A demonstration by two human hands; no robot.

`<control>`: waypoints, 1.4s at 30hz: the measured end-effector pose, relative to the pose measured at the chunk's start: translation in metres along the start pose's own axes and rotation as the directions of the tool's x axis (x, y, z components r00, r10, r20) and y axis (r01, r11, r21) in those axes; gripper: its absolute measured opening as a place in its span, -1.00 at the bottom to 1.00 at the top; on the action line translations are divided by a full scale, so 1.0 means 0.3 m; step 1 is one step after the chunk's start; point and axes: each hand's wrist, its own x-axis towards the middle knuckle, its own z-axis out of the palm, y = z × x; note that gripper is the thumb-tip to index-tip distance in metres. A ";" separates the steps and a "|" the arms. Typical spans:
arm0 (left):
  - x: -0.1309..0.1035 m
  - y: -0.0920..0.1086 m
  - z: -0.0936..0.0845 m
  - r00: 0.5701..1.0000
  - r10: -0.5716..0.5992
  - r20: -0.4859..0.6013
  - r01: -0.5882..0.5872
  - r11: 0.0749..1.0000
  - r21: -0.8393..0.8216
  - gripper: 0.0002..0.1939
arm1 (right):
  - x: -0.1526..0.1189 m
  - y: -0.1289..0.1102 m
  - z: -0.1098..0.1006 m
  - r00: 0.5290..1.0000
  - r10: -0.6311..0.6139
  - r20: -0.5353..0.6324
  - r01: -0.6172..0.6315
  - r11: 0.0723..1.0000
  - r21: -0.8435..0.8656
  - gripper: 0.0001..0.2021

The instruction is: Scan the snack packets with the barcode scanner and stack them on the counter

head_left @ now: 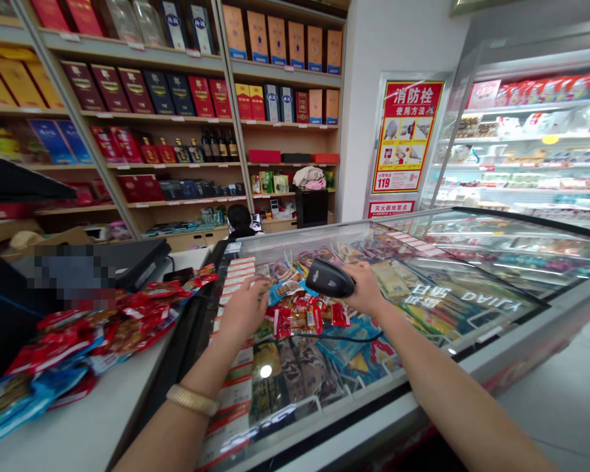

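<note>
My right hand (364,287) is wrapped round a black handheld scanner (329,278), held above the glass top of a chest freezer (295,419). Under and beside the scanner lie red snack packets (297,317) and a blue packet (286,290) on the glass. My left hand (246,305), with a gold bracelet on the wrist, is at the left of these packets, its fingers bent and apart with nothing visible between them. The scanner's black cable (344,339) runs over the glass below the packets.
Many red and blue packets (63,341) are heaped on the white counter (93,419) at left, near a black device (142,259). Shelves of boxes (162,118) stand behind. A person's dark-haired head (239,217) shows beyond the freezer. A lit refrigerator (531,141) is at right.
</note>
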 end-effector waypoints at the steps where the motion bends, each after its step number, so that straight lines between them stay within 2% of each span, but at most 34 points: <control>1: 0.010 -0.017 -0.019 0.998 -0.061 -0.010 0.062 0.993 0.101 -0.63 | 0.001 -0.001 0.000 1.000 -0.002 0.002 0.002 1.000 -0.002 -0.76; 5: 0.057 -0.128 -0.067 0.977 -0.208 -0.051 0.212 0.896 0.389 -0.59 | 0.005 -0.008 -0.006 1.000 0.003 0.006 -0.002 1.000 -0.011 -0.81; 9: 0.091 -0.238 -0.047 0.938 -0.346 0.011 0.306 0.844 0.440 -0.58 | 0.006 -0.012 -0.012 0.999 -0.022 0.027 0.022 1.000 -0.003 -0.81; 12: 0.104 -0.271 -0.023 0.916 -0.396 0.061 0.330 0.832 0.445 -0.55 | 0.003 -0.010 -0.007 0.999 -0.030 0.025 0.029 1.000 0.011 -0.76; 17: 0.109 -0.262 -0.027 0.909 -0.404 0.105 0.328 0.846 0.419 -0.43 | -0.002 -0.010 0.004 1.000 -0.019 0.012 0.018 0.999 0.029 -0.71; 20: 0.112 -0.254 -0.058 0.940 -0.341 0.016 0.318 0.891 0.323 -0.39 | -0.001 -0.014 0.002 1.000 -0.019 0.020 0.018 0.999 0.029 -0.72; 23: 0.106 -0.248 -0.098 0.964 -0.237 -0.122 0.250 0.963 0.101 -0.39 | 0.001 -0.019 0.000 1.000 -0.014 0.021 0.014 1.000 0.024 -0.73; 25: 0.091 -0.237 -0.122 0.947 -0.213 -0.239 0.199 0.977 -0.082 -0.45 | 0.002 -0.021 0.001 1.000 -0.008 0.013 0.007 1.000 0.024 -0.74; 28: 0.055 -0.207 -0.146 0.887 -0.285 -0.363 0.183 0.939 -0.289 -0.50 | 0.005 -0.025 0.004 1.000 0.007 -0.003 -0.007 1.000 0.023 -0.75; 32: 0.013 -0.167 -0.156 0.870 -0.383 -0.311 0.202 0.852 -0.483 -0.43 | 0.008 -0.033 0.003 1.000 0.012 -0.005 -0.012 1.000 0.022 -0.75; 36: 0.005 -0.152 -0.150 0.872 -0.363 -0.328 0.167 0.851 -0.497 -0.48 | 0.011 -0.043 -0.002 1.000 0.001 0.027 -0.002 0.999 0.034 -0.79; 42: 0.012 -0.153 -0.134 0.884 -0.162 -0.438 -0.016 0.927 -0.375 -0.56 | 0.014 -0.064 -0.005 0.996 -0.025 0.082 0.023 0.999 0.024 -0.73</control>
